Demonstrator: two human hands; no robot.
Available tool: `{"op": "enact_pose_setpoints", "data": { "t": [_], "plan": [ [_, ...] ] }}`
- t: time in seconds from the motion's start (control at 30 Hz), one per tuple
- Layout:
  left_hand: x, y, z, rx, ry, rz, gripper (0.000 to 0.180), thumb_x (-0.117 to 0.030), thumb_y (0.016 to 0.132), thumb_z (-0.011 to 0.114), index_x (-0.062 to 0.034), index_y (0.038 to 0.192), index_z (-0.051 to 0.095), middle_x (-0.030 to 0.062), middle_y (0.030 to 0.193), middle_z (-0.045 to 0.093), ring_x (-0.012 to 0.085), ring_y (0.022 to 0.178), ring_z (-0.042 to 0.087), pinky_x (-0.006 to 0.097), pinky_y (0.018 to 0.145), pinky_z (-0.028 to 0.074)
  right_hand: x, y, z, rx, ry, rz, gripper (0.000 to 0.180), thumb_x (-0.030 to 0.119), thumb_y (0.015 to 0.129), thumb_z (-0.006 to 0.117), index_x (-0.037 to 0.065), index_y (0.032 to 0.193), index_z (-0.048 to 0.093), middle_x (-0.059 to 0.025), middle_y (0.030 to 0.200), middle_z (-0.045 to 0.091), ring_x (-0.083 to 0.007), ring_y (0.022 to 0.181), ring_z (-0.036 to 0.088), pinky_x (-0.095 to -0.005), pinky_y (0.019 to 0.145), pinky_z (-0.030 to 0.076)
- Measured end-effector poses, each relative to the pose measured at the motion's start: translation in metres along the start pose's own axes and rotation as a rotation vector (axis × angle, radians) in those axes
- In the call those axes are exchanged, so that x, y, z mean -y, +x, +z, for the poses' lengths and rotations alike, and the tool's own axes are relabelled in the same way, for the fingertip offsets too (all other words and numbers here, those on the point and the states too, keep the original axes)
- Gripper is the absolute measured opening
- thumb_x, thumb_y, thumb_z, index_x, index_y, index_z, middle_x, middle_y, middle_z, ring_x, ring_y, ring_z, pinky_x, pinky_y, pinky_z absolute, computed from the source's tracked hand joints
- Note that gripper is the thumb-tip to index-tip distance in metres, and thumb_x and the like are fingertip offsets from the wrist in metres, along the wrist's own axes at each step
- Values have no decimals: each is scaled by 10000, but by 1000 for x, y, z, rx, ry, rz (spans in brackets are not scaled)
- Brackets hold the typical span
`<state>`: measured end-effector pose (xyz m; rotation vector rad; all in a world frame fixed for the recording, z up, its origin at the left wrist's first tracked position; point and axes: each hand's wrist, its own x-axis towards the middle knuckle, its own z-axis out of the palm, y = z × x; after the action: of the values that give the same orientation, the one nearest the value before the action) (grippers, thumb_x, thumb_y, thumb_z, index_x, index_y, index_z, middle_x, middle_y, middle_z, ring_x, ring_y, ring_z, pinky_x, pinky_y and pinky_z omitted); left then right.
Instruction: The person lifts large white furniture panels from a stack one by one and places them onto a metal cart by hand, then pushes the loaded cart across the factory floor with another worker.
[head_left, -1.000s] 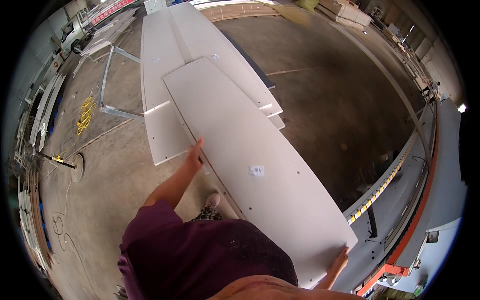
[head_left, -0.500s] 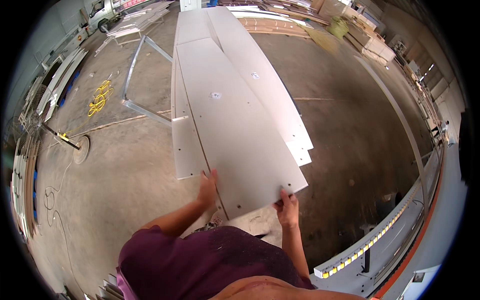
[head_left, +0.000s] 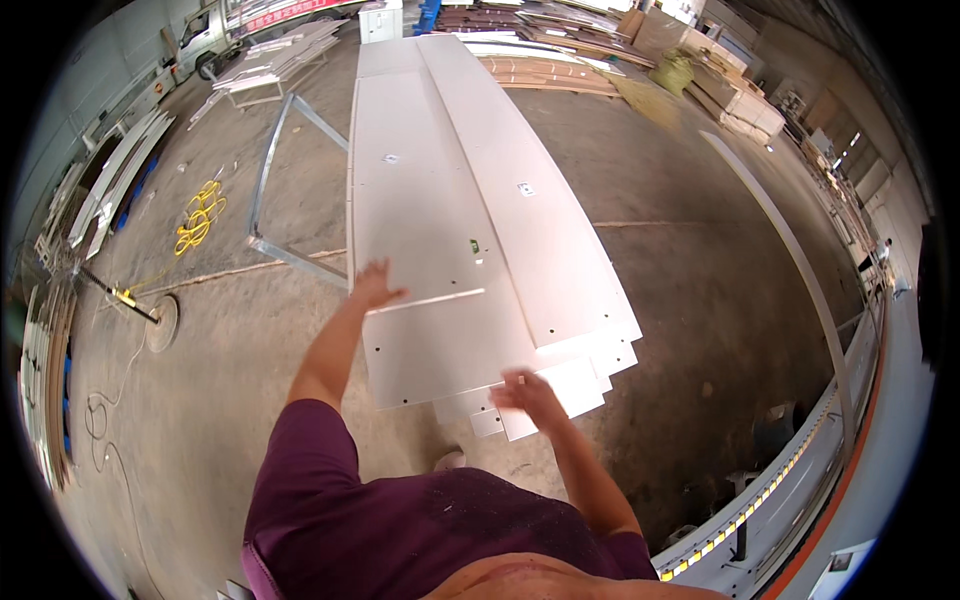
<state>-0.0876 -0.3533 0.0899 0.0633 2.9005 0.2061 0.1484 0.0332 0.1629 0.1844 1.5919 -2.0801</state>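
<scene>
A long stack of white panels (head_left: 430,235) stretches away in front of me, its near ends staggered like steps. Small dark holes dot the panels near their ends. My left hand (head_left: 377,286) is at the stack's left edge, fingers spread, beside the end of an upper-left panel (head_left: 420,220). Nothing is in it. Over the near edge of a lower panel (head_left: 450,350) is my right hand (head_left: 530,395), blurred by motion, with fingers loosely apart and nothing held. Small labels lie on the tops, one of them green (head_left: 475,246); another panel (head_left: 535,220) lies along the right.
A metal frame (head_left: 262,190) juts out left of the stack. Farther left are a yellow coiled cable (head_left: 200,215) and a round-based stand (head_left: 162,322). On the right runs a long machine (head_left: 765,490) with a yellow-and-white strip. Board piles (head_left: 550,72) lie at the back.
Both hands have let go of the long grooved panel they gripped at its near end. That panel's near end no longer overhangs toward me. My left hand has moved forward and left.
</scene>
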Motion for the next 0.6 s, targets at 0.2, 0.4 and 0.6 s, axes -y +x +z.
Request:
{"op": "enact_pose_setpoints", "data": {
  "t": [0.2, 0.4, 0.6],
  "plan": [
    [-21, 11, 33, -175, 181, 69, 761, -363, 879, 629, -268, 1505, 206, 108, 1566, 199, 342, 1422, 237, 473, 1130, 268, -216, -123, -123, -369, -663, 334, 347, 323, 828, 509, 8, 758, 640, -200, 788, 658, -299, 673, 635, -433, 623, 478],
    [-31, 37, 27, -227, 261, 251, 698, -272, 872, 636, -275, 1478, 290, 117, 1516, 315, 337, 1381, 323, 428, 1116, 312, -371, -301, -133, -372, -1099, 597, 369, 329, 844, 484, 10, 795, 663, -243, 848, 647, -418, 816, 627, -504, 709, 483],
    [-5, 84, 61, -371, 281, 287, 725, -257, 861, 645, -209, 1486, 280, 152, 1475, 371, 287, 1386, 321, 373, 1158, 245, -429, -313, -118, -367, -1049, 608, 392, 345, 849, 474, 15, 802, 680, -233, 851, 652, -412, 841, 637, -506, 747, 491]
  ]
}}
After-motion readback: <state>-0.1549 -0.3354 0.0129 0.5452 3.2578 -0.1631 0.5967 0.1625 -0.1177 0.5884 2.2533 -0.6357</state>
